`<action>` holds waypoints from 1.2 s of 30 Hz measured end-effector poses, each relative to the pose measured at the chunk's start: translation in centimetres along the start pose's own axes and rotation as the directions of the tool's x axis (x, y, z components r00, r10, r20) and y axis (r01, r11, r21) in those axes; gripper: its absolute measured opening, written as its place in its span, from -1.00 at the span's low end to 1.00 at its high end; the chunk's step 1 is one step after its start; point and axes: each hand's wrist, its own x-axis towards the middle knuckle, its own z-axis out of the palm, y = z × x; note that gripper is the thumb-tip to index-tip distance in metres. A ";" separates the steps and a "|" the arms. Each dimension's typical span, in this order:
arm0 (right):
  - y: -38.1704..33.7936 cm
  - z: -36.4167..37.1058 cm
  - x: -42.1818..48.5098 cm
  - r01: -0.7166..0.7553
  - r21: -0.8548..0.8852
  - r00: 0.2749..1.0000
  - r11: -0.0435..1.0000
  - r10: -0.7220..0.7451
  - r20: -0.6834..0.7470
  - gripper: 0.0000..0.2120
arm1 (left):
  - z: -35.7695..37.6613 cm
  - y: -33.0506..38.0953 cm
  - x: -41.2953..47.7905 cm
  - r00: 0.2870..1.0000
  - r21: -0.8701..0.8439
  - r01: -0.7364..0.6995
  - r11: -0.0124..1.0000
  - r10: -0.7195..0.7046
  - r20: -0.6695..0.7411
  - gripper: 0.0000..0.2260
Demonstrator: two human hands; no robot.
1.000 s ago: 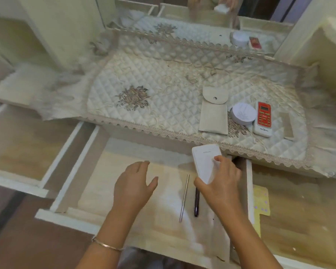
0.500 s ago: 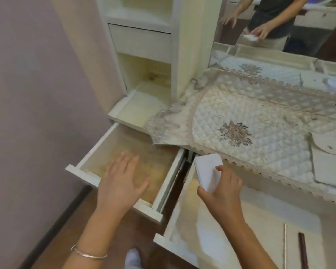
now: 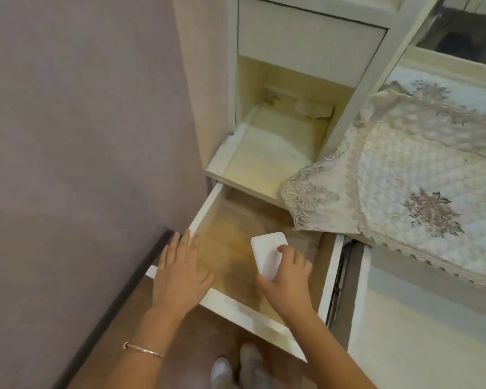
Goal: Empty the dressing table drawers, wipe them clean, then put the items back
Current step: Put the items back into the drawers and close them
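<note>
The flat rectangular plastic case (image 3: 267, 252) is plain white. The pulled-out wooden drawer (image 3: 206, 207) has white walls and a tan wood-grain bottom. The quilted fabric cover (image 3: 404, 175) is cream, diamond-stitched, with grey-brown embroidered flowers and a beige lace border. The painted wall (image 3: 82, 136) is dull mauve.

The right hand (image 3: 286, 282) hides the near end of the white box (image 3: 267, 248); the middle drawer (image 3: 357, 299) runs off the right edge.

Home bedroom, white dressing table (image 3: 314, 37), lace-edged quilted cover (image 3: 421, 169), mirror (image 3: 466, 32)
</note>
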 end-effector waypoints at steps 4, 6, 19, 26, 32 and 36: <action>-1.4 3.5 3.3 -0.117 0.013 0.989 0.993 0.116 0.089 -0.42 | 1.9 -1.4 0.6 0.988 0.029 0.085 0.996 -0.088 0.130 -0.30; -1.7 5.2 4.6 -0.173 0.006 0.981 0.985 0.172 0.092 -0.43 | 2.6 -1.8 0.6 0.981 0.018 0.113 0.993 -0.114 0.155 -0.32; -1.6 10.2 6.7 -0.343 -0.098 0.938 0.934 0.336 -0.080 -0.31 | 3.0 -2.3 1.0 0.970 0.108 0.095 0.990 -0.116 0.211 -0.38; -0.9 8.9 5.4 -0.200 -0.131 0.980 0.971 0.196 -0.047 -0.20 | 2.9 -2.4 0.7 0.975 0.018 0.109 0.994 -0.110 0.194 -0.27; 1.9 1.4 1.4 0.092 -0.236 0.996 0.967 -0.092 0.011 -0.32 | 0.8 -1.7 0.3 0.983 0.016 0.020 1.000 -0.022 0.181 -0.29; 4.0 -4.5 -2.0 0.082 -0.257 0.992 0.963 -0.103 -0.070 -0.28 | -1.5 3.0 0.3 0.990 -0.018 -0.117 0.993 0.118 0.079 -0.22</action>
